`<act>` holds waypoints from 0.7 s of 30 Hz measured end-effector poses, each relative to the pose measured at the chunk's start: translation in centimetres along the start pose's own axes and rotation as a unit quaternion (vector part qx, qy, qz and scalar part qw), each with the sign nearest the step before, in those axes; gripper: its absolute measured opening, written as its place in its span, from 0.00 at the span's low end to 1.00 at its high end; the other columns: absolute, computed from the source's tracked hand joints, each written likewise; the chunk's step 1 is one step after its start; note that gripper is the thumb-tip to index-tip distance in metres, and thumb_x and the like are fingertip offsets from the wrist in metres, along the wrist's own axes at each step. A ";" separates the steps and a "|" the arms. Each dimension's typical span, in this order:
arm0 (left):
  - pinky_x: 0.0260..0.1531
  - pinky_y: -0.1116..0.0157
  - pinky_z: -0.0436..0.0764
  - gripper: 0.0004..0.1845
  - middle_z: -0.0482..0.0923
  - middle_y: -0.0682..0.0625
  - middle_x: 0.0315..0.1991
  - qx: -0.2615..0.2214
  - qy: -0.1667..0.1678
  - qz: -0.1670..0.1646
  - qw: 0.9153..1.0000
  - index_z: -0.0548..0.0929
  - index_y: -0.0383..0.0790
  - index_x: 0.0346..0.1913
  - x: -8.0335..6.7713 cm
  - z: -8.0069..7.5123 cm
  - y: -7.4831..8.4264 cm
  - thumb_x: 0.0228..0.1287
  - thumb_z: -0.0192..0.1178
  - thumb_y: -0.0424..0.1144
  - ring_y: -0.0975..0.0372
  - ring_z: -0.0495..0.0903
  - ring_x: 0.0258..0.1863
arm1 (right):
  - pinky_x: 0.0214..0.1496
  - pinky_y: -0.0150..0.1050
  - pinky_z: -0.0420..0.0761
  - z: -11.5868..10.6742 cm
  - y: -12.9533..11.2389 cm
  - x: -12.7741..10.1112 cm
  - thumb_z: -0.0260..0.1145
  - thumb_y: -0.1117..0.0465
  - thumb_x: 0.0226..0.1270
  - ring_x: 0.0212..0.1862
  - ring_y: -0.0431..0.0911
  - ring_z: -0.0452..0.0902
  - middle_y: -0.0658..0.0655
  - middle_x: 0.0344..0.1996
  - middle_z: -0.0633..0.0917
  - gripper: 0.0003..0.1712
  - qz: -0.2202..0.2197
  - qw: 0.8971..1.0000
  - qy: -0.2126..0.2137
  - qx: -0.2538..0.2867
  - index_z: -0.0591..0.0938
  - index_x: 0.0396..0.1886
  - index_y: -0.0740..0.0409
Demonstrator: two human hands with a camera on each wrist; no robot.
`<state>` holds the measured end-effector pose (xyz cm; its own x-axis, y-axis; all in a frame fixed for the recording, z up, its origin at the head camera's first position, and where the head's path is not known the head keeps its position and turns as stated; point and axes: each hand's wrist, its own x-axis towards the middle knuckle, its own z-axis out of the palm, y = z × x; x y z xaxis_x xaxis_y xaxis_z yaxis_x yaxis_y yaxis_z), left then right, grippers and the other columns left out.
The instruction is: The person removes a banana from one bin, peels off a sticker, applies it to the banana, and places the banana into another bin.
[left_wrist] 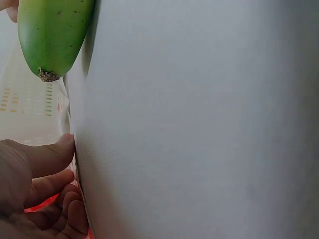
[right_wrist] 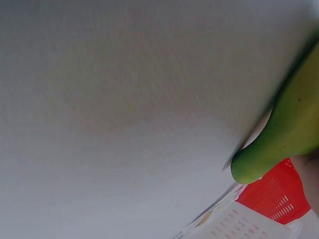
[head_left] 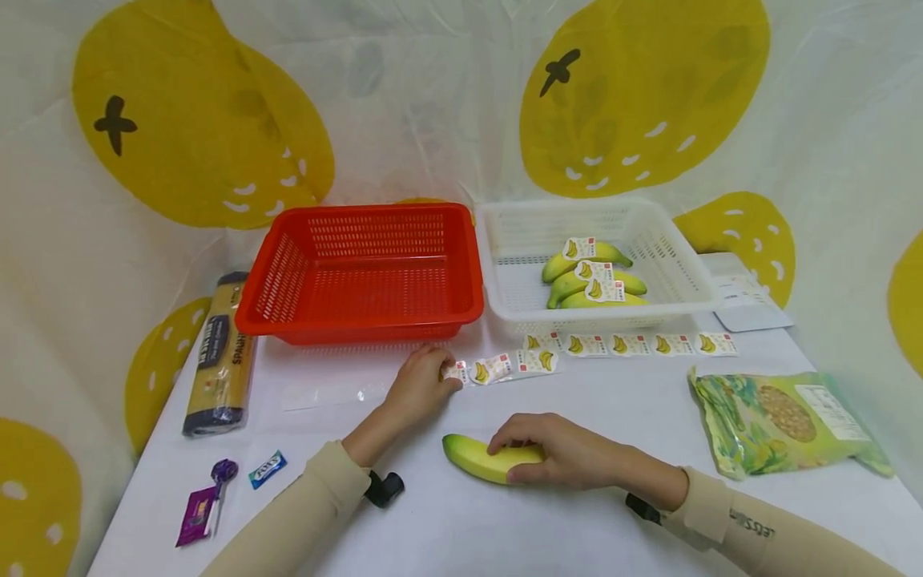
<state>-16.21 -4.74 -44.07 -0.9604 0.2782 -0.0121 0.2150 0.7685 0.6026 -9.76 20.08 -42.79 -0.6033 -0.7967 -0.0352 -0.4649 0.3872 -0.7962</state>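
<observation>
Lying on the white counter (head_left: 577,513), near side, the yellow-green banana (head_left: 481,458) is gripped by the right hand (head_left: 570,453); the left hand (head_left: 421,385) fingers pinch the left end of the paper strip of banana stickers (head_left: 505,367), before the red plastic basket (head_left: 364,272).

A white counter (head_left: 577,513) carries everything. At the back a red basket (head_left: 364,272) stands just beside a white basket (head_left: 598,264). In front of them a strip of banana stickers (head_left: 598,349) lies flat. A loose banana (head_left: 490,458) lies near the front. A spaghetti packet (head_left: 219,353) lies at the left, with a lollipop (head_left: 216,485) and a small blue sweet (head_left: 267,469) nearer. A green snack bag (head_left: 779,418) lies at the right.
</observation>
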 end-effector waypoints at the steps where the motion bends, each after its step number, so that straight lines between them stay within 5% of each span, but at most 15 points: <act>1: 0.52 0.54 0.79 0.16 0.82 0.43 0.44 0.002 -0.002 -0.002 1.000 0.85 0.32 0.47 0.1 0.0 0.0 0.59 0.74 0.36 0.53 0.77 0.43 | 0.58 0.36 0.80 0.0 0.0 0.0 0.71 0.54 0.69 0.51 0.36 0.80 0.42 0.51 0.86 0.16 -0.001 1.000 -0.001 -0.001 0.83 0.55 0.44; 10: 0.52 0.55 0.80 0.14 0.83 0.45 0.41 0.008 -0.002 -0.003 1.000 0.87 0.34 0.48 0.1 0.0 -0.2 0.60 0.72 0.33 0.56 0.78 0.41 | 0.59 0.37 0.80 0.0 -0.3 0.1 0.71 0.54 0.69 0.52 0.37 0.80 0.43 0.51 0.86 0.16 -0.003 1.000 -0.004 -0.007 0.84 0.55 0.44; 21: 0.46 0.57 0.81 0.10 0.84 0.45 0.38 -0.029 0.036 -0.026 0.999 0.88 0.34 0.47 -0.1 0.0 -0.6 0.63 0.66 0.30 0.57 0.79 0.39 | 0.57 0.36 0.81 0.3 -0.2 0.1 0.73 0.56 0.67 0.50 0.36 0.80 0.43 0.49 0.86 0.17 -0.008 1.000 0.004 -0.010 0.84 0.54 0.44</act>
<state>-16.20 -5.22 -44.48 -0.9805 0.1961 0.0112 0.1565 0.7458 0.6475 -9.59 19.80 -42.81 -0.6001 -0.7998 -0.0175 -0.4883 0.3836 -0.7839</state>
